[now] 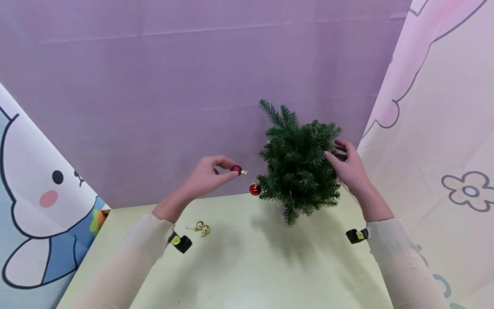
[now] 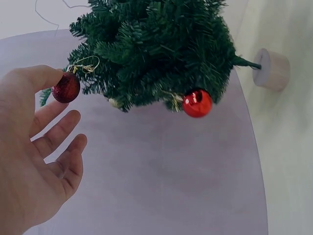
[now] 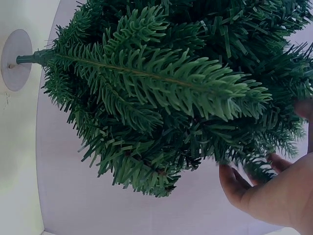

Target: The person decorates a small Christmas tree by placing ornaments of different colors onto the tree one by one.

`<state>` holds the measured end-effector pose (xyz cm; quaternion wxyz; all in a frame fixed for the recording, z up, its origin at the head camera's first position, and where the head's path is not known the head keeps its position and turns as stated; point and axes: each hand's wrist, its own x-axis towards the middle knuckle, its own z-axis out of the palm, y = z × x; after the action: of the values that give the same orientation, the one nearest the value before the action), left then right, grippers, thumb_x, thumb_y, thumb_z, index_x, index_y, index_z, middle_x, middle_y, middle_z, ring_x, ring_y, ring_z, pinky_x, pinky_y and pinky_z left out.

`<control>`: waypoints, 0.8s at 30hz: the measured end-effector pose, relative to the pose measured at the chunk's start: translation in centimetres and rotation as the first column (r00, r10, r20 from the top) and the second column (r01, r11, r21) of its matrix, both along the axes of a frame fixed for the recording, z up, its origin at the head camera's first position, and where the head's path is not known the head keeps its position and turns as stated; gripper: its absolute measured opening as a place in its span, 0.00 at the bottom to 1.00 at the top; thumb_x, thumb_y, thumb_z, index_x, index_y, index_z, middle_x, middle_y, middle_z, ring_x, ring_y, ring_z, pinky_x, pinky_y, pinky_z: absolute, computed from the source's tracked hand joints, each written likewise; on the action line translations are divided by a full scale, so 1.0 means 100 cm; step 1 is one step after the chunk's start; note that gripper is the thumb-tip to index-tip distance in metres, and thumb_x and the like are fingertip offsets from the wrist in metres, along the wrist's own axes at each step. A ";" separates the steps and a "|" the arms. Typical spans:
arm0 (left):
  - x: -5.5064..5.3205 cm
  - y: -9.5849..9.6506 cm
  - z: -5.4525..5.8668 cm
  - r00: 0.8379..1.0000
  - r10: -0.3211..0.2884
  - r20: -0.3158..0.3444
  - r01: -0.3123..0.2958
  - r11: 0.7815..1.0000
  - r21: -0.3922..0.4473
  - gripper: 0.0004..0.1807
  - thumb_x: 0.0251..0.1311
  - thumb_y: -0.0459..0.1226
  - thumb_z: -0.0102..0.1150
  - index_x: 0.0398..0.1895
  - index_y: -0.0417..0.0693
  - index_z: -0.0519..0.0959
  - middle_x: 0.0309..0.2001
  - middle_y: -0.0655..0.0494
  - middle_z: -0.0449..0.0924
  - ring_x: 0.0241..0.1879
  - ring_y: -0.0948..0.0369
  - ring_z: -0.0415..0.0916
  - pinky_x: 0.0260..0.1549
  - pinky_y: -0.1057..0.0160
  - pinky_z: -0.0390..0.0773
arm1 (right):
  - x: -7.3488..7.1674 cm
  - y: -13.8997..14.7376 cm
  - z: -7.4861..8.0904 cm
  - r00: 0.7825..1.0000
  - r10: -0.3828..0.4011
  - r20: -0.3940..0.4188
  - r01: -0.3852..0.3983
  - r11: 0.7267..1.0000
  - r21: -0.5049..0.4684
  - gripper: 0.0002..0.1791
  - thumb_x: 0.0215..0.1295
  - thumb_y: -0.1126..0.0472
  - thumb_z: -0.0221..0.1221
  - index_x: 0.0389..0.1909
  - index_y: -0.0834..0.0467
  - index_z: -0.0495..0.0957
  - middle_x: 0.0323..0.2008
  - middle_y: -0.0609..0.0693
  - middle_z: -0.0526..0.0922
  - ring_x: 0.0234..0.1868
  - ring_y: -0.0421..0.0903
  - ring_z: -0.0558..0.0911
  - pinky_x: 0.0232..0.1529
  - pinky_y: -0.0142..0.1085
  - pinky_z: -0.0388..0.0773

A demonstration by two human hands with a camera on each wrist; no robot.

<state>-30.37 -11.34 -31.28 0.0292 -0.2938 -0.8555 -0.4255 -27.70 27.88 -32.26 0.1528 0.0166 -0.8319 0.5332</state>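
Observation:
Between thumb and forefinger, my left hand (image 1: 210, 174) pinches a dark red glitter bauble (image 2: 66, 88). Its gold cap and thread point toward the small artificial Christmas tree (image 1: 301, 167), just left of the branches in the head view. The other left fingers are loosely bent. My right hand (image 1: 349, 167) holds branches on the tree's right side, thumb in front and fingers behind, partly hidden by needles. A shiny red bauble (image 1: 254, 189) hangs from a lower left branch. The tree stands upright on a pale round base (image 2: 275, 71).
Two small gold baubles (image 1: 203, 228) lie on the pale yellow table (image 1: 231, 266), left of the tree. Behind the table hangs a plain purple backdrop (image 1: 173, 107). Printed cartoon panels stand at both sides, one with a white character (image 1: 38, 180) on the left.

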 end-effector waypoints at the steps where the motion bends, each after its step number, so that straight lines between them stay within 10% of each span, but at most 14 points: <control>1: 0.000 0.004 0.002 1.000 -0.005 0.006 0.005 1.000 0.002 0.09 0.60 0.48 0.65 0.41 0.59 0.84 0.40 0.64 0.82 0.43 0.63 0.75 0.41 0.56 0.76 | 0.000 0.000 0.000 1.000 -0.007 -0.002 0.007 1.000 0.008 0.41 0.70 0.45 0.55 0.75 0.59 0.50 0.71 0.59 0.57 0.68 0.60 0.60 0.58 0.47 0.69; 17: -0.009 0.047 0.006 0.998 -0.061 0.030 0.058 0.995 0.082 0.10 0.60 0.49 0.65 0.42 0.60 0.83 0.39 0.63 0.80 0.42 0.60 0.75 0.33 0.56 0.75 | 0.021 -0.016 0.017 0.964 -0.185 -0.193 0.214 0.966 0.145 0.36 0.69 0.45 0.55 0.70 0.60 0.59 0.67 0.58 0.62 0.64 0.57 0.64 0.52 0.50 0.69; 24: -0.015 0.061 0.006 0.997 -0.068 0.041 0.062 0.990 0.130 0.13 0.60 0.49 0.65 0.44 0.56 0.82 0.39 0.61 0.81 0.41 0.61 0.76 0.36 0.57 0.77 | 0.023 -0.026 0.020 0.953 -0.140 -0.269 0.190 0.967 0.168 0.32 0.70 0.47 0.54 0.68 0.62 0.63 0.65 0.60 0.64 0.64 0.59 0.65 0.55 0.55 0.67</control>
<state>-31.84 -5.20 -30.68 0.0145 -0.3093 -0.8168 -0.4868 -25.39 25.27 -30.29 0.3001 0.0297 -0.8514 0.4291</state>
